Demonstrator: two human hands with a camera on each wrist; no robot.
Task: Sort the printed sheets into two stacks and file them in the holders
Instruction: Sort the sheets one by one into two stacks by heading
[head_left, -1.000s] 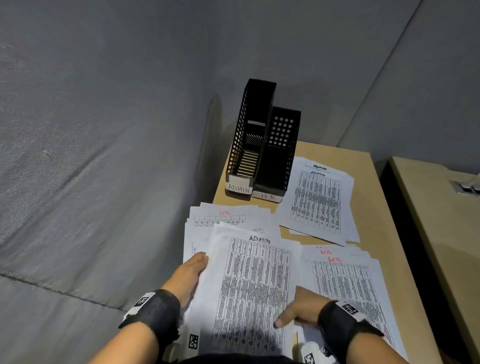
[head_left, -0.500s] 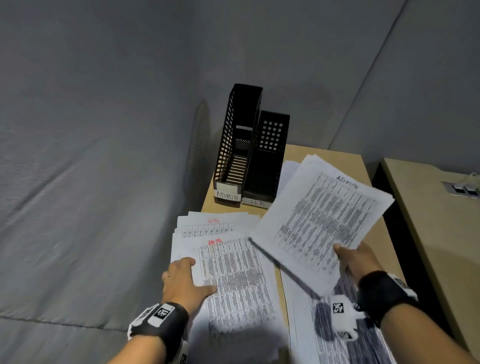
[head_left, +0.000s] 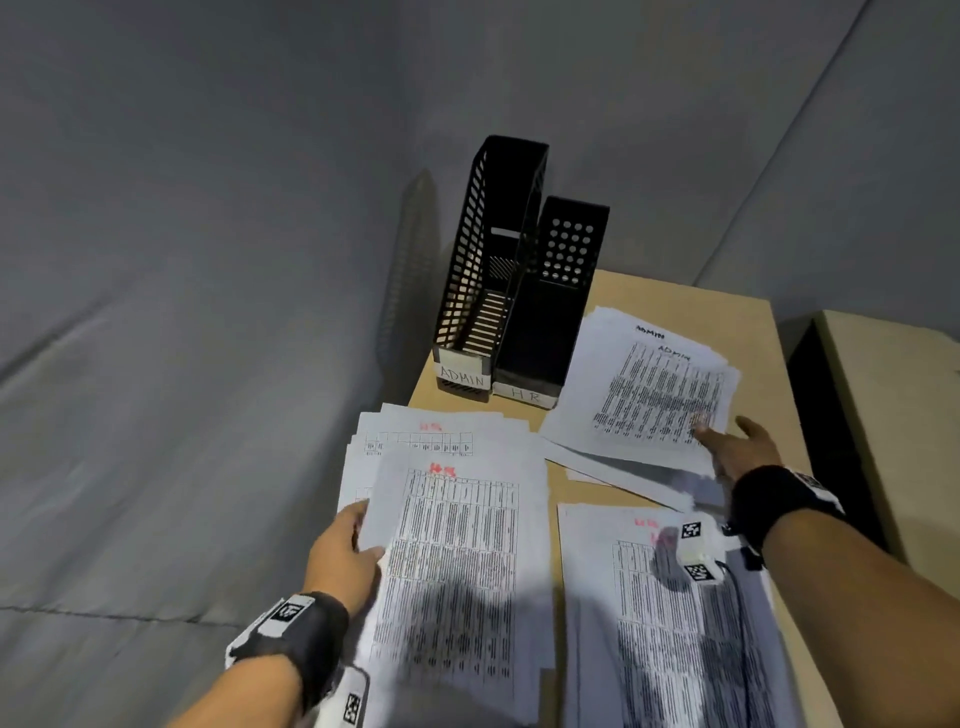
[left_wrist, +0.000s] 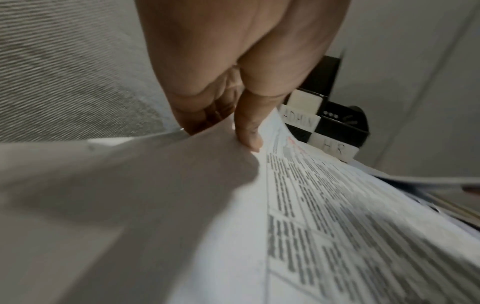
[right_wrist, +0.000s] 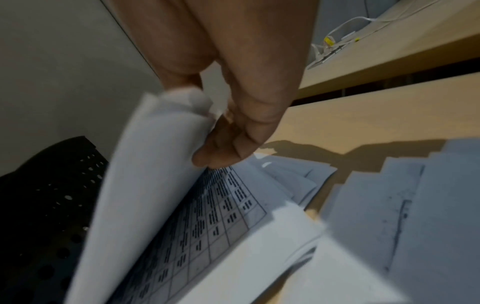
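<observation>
The right hand (head_left: 737, 449) grips the white printed ADMIN sheet (head_left: 649, 395) over its pile beside the black holders (head_left: 519, 291) — sorted by heading. The left hand (head_left: 343, 556) pinches the red-marked HR sheet (head_left: 452, 561) just beside it — probably next.

We see a grey fabric wall (head_left: 208, 312) running behind and along the left of the scene, with a seam crossing it low down. A light wooden table (head_left: 748, 322) stands against it. Just beside that, across a dark gap, stands a second wooden table (head_left: 893, 405). In the right wrist view, white cables (right_wrist: 345, 30) and a small yellow piece (right_wrist: 329, 39) lie on that second surface.
</observation>
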